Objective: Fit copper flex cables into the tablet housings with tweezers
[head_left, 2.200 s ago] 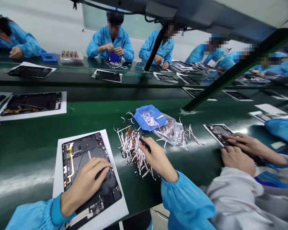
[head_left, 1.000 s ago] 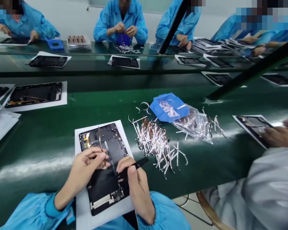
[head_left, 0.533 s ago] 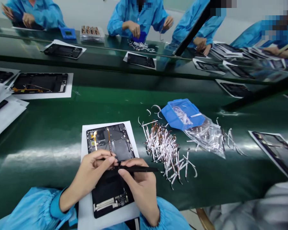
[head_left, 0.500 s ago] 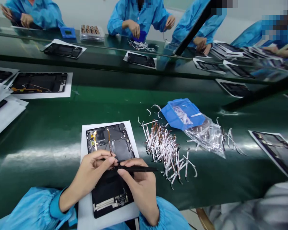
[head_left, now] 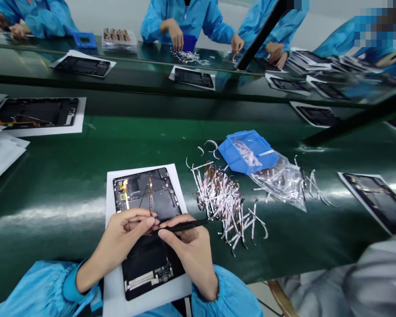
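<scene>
Strip (head_left: 151, 196) stands pinched in my left hand (head_left: 127, 231), over the open device casing (head_left: 166, 204); my right hand (head_left: 193, 244) closes round a black tool (head_left: 192, 225). I judge this two-handed strip handling; the next move calls for steady pinching

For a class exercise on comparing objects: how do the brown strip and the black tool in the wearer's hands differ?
Colour: the brown strip is coppery; the black tool is dark. Build: the strip looks thinner; the tool looks thicker. Direction: the strip extends forward; the tool's free end points right. Both are slim and held over the open device, strip in the left hand, tool in the right hand.
</scene>
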The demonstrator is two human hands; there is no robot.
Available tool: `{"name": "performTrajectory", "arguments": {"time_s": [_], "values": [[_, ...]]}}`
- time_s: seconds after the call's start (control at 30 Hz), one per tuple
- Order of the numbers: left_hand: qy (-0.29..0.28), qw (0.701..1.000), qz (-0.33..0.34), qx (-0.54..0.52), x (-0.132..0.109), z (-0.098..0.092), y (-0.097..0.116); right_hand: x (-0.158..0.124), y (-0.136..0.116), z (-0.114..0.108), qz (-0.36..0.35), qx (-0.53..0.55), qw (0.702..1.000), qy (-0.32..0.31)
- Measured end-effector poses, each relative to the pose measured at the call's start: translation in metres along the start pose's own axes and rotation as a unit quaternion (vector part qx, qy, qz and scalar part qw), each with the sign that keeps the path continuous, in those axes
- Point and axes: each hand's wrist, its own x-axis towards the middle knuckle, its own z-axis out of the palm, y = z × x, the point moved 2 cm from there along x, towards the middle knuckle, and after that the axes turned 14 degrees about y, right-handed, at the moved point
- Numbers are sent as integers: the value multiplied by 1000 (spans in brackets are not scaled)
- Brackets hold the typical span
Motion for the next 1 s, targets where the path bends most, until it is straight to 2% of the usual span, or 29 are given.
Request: {"name": "performTrajectory", "arguments": {"time_s": [0.07,0.13,0.27,0.37,0.47,0.63,0.83,0.93,1.0], "values": [[13,998,43,47,-1,-2,1,1,0,-1,0,15,1000,11],[30,983,135,122,-4,-3,2,2,1,-3,1,45,998,33],[50,911,347,218,-12,-5,1,4,7,-5,25,107,993,49],[48,873,427,231,-15,-6,-3,5,9,-4,36,114,992,42],[31,851,460,252,-15,-8,-8,5,9,-3,39,115,992,39],[17,833,487,261,-15,-8,-11,3,8,-2,38,107,993,32],[28,823,505,260,-17,-5,-7,-1,7,-2,-19,109,993,45],[60,816,494,293,-15,-17,0,-3,3,0,-45,86,993,67],[99,802,472,352,-11,-26,4,-4,1,0,-52,72,993,79]]}}
